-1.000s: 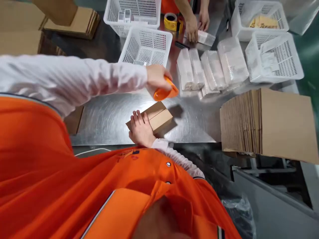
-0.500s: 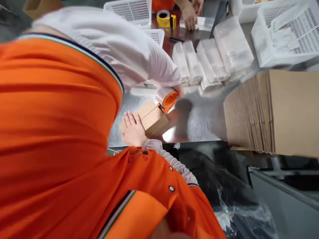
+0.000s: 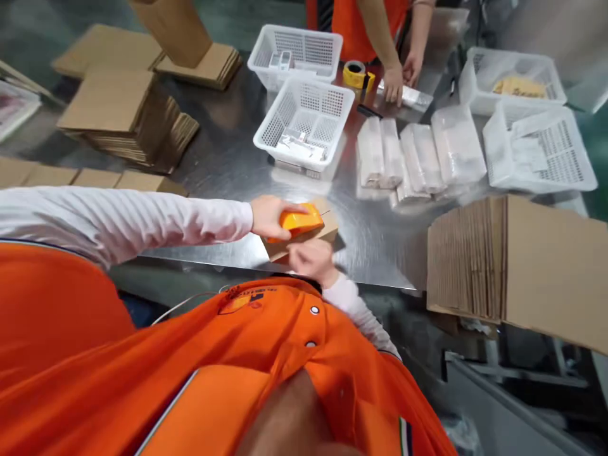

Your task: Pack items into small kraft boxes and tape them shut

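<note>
My left hand (image 3: 268, 215) reaches in from the left and is closed round an orange tape dispenser (image 3: 297, 221). The dispenser rests on top of a small cardboard box (image 3: 327, 227) near the front edge of the steel table (image 3: 228, 158). At the box's near side, my right hand (image 3: 308, 258) has its fingers curled against the box. This hand is somewhat blurred. Much of the box is hidden by both hands and the dispenser.
Two white mesh baskets (image 3: 304, 117) stand behind the box, and plastic-wrapped packs (image 3: 418, 155) lie to their right. Flat carton stacks sit at the right (image 3: 513, 266) and far left (image 3: 118, 114). A co-worker's hands (image 3: 394, 85) work by a yellow tape roll (image 3: 355, 75).
My left hand brought the dispenser down from above the box onto its top and drew it toward me. My right hand shifted from lying flat on the box's left to its near side.
</note>
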Demonstrator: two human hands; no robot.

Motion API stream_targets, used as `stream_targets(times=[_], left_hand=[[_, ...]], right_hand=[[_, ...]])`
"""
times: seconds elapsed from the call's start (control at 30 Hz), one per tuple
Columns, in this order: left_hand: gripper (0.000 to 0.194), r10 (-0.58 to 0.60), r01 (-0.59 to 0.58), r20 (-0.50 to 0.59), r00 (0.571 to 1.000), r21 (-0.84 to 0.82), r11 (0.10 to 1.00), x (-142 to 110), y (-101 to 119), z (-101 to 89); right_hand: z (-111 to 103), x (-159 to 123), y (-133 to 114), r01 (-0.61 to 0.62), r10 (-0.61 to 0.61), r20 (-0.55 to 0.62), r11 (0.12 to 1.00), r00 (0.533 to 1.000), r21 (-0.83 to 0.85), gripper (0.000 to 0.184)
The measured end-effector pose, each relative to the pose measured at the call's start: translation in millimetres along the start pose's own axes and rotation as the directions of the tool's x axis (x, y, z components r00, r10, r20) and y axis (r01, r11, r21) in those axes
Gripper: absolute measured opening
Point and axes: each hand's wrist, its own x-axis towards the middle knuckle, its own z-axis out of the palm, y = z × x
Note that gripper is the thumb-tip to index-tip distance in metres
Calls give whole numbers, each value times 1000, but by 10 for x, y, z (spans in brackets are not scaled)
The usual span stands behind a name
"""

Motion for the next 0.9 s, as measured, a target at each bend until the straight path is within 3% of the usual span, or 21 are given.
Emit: stream_targets(times=[0.03, 0.07, 0.1, 0.17, 0.23, 0.27, 0.33, 0.47, 0.53, 0.6, 0.67, 0.8, 0.9], left_hand=[[80, 15, -15, -26, 1000, 4, 1000, -12, -10, 68], [79, 22, -21, -49, 999, 11, 1000, 0, -7, 114], [79, 20, -19, -66, 998, 17, 1000, 24, 5, 141], [80, -1, 2, -72, 997, 4, 1000, 63, 27, 159], [81, -18, 17, -50, 999, -25, 1000, -4, -3, 179], [82, -26, 25, -36, 999, -38, 999, -105, -51, 206], [82, -56, 56, 5, 998, -49, 997, -450, -219, 311], [80, -232, 238, 156, 960, -23, 971, -1306, -631, 685], [78, -290, 302, 205, 935, -31, 953, -1476, -738, 879], [76, -277, 299, 193, 941, -96, 949, -1371, -756, 1032], [77, -237, 258, 141, 961, -156, 954, -1086, -708, 1151], [76, -143, 153, 98, 985, -105, 983, -545, -518, 1375], [64, -128, 145, 127, 984, -142, 979, -366, -419, 1519]], right_hand=[[-157, 73, 118, -184, 175, -177, 982, 969, -37, 48], [-295, 196, 235, -328, 302, -297, 944, 906, -42, 51], [-400, 355, 347, -417, 383, -308, 908, 871, -50, 51], [-486, 696, 538, -515, 508, -87, 850, 857, -110, 58], [-440, 940, 678, -525, 547, 168, 836, 820, -159, 64], [-397, 1004, 729, -529, 556, 238, 831, 796, -173, 68], [-325, 1029, 801, -555, 585, 259, 811, 769, -184, 77], [-313, 937, 873, -585, 597, 208, 802, 775, -123, 85], [-331, 919, 888, -585, 597, 201, 802, 777, -120, 87], [-343, 926, 899, -588, 604, 200, 797, 772, -139, 89], [-353, 946, 914, -597, 617, 194, 787, 763, -156, 89], [-403, 970, 950, -610, 625, 187, 781, 758, -137, 84], [-425, 905, 915, -558, 566, 158, 824, 809, -98, 87]])
